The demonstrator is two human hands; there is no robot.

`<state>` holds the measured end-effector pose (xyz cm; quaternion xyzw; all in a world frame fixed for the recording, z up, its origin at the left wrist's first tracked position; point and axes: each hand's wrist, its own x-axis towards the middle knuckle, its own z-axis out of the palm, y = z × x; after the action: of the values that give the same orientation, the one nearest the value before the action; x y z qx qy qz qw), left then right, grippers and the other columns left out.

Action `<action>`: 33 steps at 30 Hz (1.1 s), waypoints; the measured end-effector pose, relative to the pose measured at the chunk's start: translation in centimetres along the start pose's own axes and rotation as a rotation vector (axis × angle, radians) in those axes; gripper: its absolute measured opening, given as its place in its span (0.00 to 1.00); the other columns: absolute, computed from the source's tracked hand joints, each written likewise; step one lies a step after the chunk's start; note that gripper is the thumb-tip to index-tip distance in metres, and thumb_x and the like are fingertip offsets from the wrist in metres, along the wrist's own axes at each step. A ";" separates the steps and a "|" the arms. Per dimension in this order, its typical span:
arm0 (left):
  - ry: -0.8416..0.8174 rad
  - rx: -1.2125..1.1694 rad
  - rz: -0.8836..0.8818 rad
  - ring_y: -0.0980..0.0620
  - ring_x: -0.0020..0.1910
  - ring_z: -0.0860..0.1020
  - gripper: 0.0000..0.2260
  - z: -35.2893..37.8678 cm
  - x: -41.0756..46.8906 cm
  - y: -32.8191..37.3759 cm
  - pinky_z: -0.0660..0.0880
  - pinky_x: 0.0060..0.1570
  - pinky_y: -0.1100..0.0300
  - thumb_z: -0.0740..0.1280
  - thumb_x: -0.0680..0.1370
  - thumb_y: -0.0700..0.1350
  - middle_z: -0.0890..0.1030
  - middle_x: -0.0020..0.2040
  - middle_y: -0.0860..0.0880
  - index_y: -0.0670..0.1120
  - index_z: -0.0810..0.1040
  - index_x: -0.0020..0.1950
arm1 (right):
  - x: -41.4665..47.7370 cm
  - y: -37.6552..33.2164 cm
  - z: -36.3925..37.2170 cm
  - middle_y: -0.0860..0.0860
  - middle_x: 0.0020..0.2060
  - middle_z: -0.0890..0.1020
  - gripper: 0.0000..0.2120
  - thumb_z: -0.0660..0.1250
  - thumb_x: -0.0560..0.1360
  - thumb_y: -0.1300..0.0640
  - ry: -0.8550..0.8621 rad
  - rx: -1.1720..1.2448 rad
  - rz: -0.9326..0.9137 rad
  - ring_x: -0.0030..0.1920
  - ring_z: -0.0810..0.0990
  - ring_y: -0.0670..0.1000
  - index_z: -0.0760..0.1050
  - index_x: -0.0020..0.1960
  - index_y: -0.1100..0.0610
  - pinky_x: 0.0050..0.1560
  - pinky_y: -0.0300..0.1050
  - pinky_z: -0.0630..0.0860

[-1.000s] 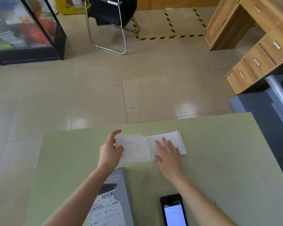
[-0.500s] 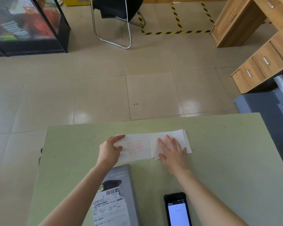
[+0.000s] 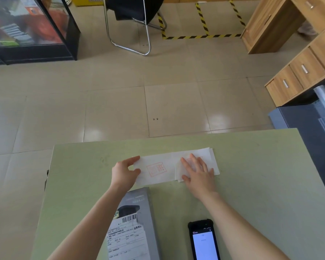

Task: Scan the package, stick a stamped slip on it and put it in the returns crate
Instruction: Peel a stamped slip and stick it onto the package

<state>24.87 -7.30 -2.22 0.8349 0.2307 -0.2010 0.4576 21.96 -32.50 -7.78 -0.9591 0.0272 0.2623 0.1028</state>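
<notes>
A white slip (image 3: pixel 158 170) with a red square stamp lies flat on the green table (image 3: pixel 261 175), joined at its right to a stack of slips (image 3: pixel 211 159). My left hand (image 3: pixel 125 172) pinches the slip's left end between thumb and fingers. My right hand (image 3: pixel 198 172) presses flat, fingers spread, on the stack. Near me lies the grey package (image 3: pixel 139 212) with a white barcode shipping label (image 3: pixel 127 239), partly under my left forearm. A black handheld scanner (image 3: pixel 204 241) with a lit screen lies to its right.
Past the table's far edge is tiled floor with a black chair (image 3: pixel 133 19) and a glass display case (image 3: pixel 28 29). Wooden drawers (image 3: pixel 304 68) and a grey cabinet (image 3: pixel 308 132) stand at the right. No crate is visible.
My left hand has pulled the slip's left end out to the left and laid it flat, showing the red stamp. My right hand stays on the stack.
</notes>
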 end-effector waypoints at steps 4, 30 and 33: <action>-0.003 -0.002 -0.005 0.53 0.31 0.78 0.22 -0.1 -0.2 0.3 0.71 0.28 0.68 0.66 0.74 0.34 0.80 0.63 0.49 0.49 0.77 0.66 | -0.1 -0.1 -0.2 0.42 0.77 0.42 0.28 0.54 0.80 0.45 -0.002 0.009 -0.003 0.77 0.43 0.52 0.45 0.75 0.36 0.72 0.68 0.51; -0.009 0.227 0.246 0.53 0.32 0.72 0.24 0.4 -0.5 -0.1 0.69 0.34 0.73 0.62 0.76 0.33 0.82 0.52 0.48 0.51 0.74 0.70 | 0.5 -1.6 -2.6 0.50 0.72 0.53 0.34 0.59 0.77 0.46 -0.037 -0.110 -0.014 0.68 0.56 0.57 0.40 0.73 0.33 0.58 0.66 0.69; -0.054 0.286 0.368 0.49 0.50 0.74 0.29 0.9 -0.6 0.2 0.68 0.50 0.64 0.62 0.73 0.32 0.73 0.65 0.49 0.51 0.69 0.73 | 1.0 -2.2 -2.9 0.52 0.72 0.51 0.34 0.59 0.76 0.45 -0.074 -0.138 0.009 0.68 0.54 0.58 0.42 0.73 0.34 0.57 0.65 0.70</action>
<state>24.40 -8.28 -2.20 0.9135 0.0316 -0.1669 0.3696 24.50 -30.96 -5.50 -0.9534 0.0093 0.2993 0.0362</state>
